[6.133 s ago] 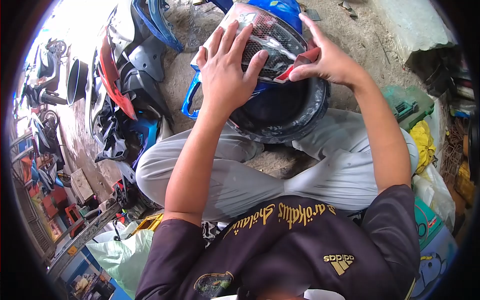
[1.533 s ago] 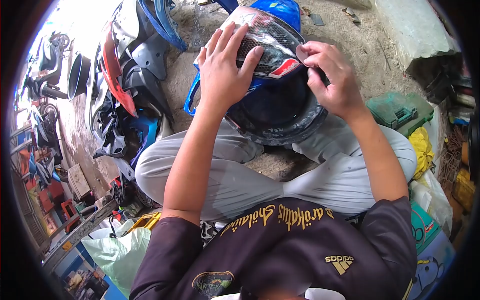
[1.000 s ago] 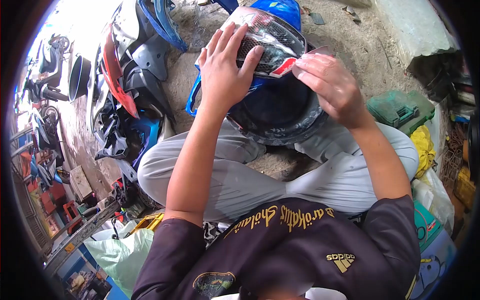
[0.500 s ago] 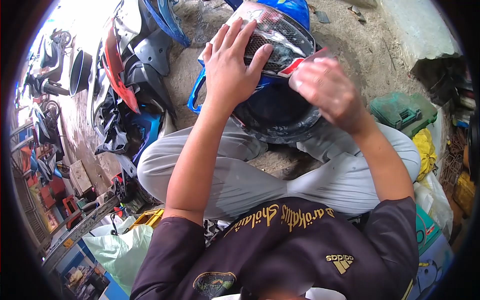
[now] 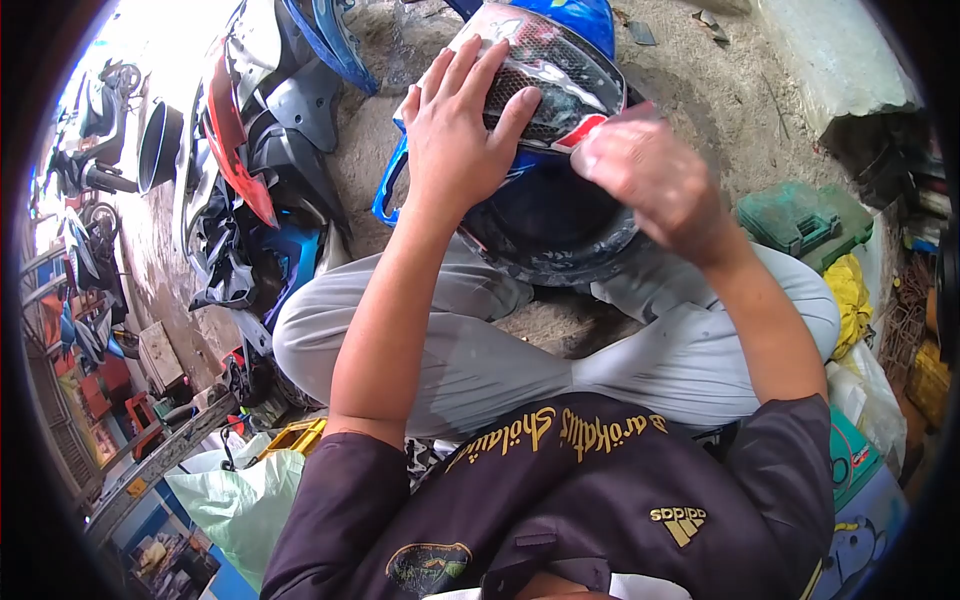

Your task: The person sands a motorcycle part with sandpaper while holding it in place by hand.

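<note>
My left hand (image 5: 455,135) lies spread with its fingers apart on the left side of a blue panel (image 5: 567,12) with a mesh-patterned, red and white glossy surface (image 5: 550,85). At the panel's lower right corner, beside a red patch (image 5: 580,132), my right hand (image 5: 655,175) is closed and slightly blurred. It pinches a thin reddish sheet (image 5: 643,110), whose edge sticks out above the fingers. The panel rests on a round black tub or tyre-like ring (image 5: 560,255), which stands in front of my crossed legs.
Motorcycle fairings (image 5: 230,130) in red, grey and blue are heaped at the left. To the right are a green case (image 5: 790,220), a yellow cloth or bag (image 5: 847,305) and a concrete block (image 5: 835,60). A pale green bag (image 5: 245,505) is at lower left.
My right hand went from spread at the panel's edge to a closed pinch on the thin sheet, shifting around the lower right corner. My left hand stayed spread on the panel.
</note>
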Demonstrator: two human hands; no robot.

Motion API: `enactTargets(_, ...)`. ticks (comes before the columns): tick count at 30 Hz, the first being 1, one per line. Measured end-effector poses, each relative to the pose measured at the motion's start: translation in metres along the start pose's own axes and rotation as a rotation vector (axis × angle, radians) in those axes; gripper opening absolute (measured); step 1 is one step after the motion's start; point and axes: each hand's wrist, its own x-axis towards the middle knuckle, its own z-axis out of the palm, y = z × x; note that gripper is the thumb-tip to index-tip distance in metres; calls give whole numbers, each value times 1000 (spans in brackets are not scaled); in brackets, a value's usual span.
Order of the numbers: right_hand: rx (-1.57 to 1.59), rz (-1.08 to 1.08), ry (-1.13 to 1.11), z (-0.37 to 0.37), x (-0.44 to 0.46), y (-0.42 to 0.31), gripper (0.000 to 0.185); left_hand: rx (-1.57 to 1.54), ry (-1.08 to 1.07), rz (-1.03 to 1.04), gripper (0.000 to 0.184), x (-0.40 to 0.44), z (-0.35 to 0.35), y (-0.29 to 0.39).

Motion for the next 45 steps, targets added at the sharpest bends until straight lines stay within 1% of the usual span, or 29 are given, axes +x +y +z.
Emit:
enactTargets(3, -24, 20, 42, 1, -5, 15, 42, 2, -3, -12, 65, -2, 0, -2)
enactTargets(4, -49, 16, 12, 0, -3, 3, 41, 0, -2, -12, 65, -2, 0, -2)
enactTargets(7, -14, -14, -31, -2, 0, 1, 40, -10, -1, -7, 66, 0, 2, -1)
enactTargets(8, -45, 8, -15, -6, -1, 7, 39, -10, -3, -8, 66, 0, 1, -2)
enactTargets(11, -50, 29, 1, 0, -6, 10, 43, -10, 6, -1, 66, -1, 0, 0)
enactTargets(12, 2, 22, -13, 2, -1, -1, 42, 1, 5, -4, 66, -1, 0, 0)
enactTargets(15, 30, 23, -25, -1, -2, 2, 41, 16, 4, 2, 65, 0, 1, 1)
enactTargets(16, 2, 26, 1, -2, -6, 14, 41, 12, 7, 1, 65, 0, 1, 1)
enactTargets(19, 13, 24, -17, -2, -2, 2, 44, 7, 11, -5, 65, -2, 0, 0)
enactTargets(20, 43, 5, -36, 5, -3, -3, 49, 2, 12, 1, 65, -1, 0, 1)
enactTargets(23, 30, 35, -10, -4, -1, 5, 46, 0, 6, -9, 65, -1, 0, 1)
enactTargets(24, 41, 69, 48, -2, -2, 12, 45, -4, 9, -5, 65, -2, 1, 0)
enactTargets(28, 29, 29, -18, 6, -3, -4, 44, 3, 11, -8, 65, -1, 0, 1)
enactTargets(31, 26, 53, 39, -1, -7, 14, 39, 0, 8, -4, 65, 0, 1, 2)
enactTargets(32, 8, 96, 69, 1, -9, 17, 37, -4, 12, -6, 65, -1, 0, 1)
enactTargets(36, 12, 17, -5, 5, 0, -6, 37, 7, 12, -5, 65, 0, 0, 2)
enactTargets(39, 12, 97, 84, 2, -7, 17, 35, 11, 10, -6, 65, -2, 1, 0)
enactTargets(40, -28, 66, 64, 2, -6, 16, 35, 7, 12, -9, 65, -2, 0, 1)
enactTargets(43, 16, 45, -5, 7, 2, -11, 36, 8, 22, -6, 66, -2, 1, 2)
enactTargets(44, -1, 38, -20, 3, 4, -10, 36, 12, 20, -2, 66, -2, 1, 2)
enactTargets(45, -9, 75, 14, 2, 0, -3, 37, 10, 21, -1, 65, -1, 2, 2)
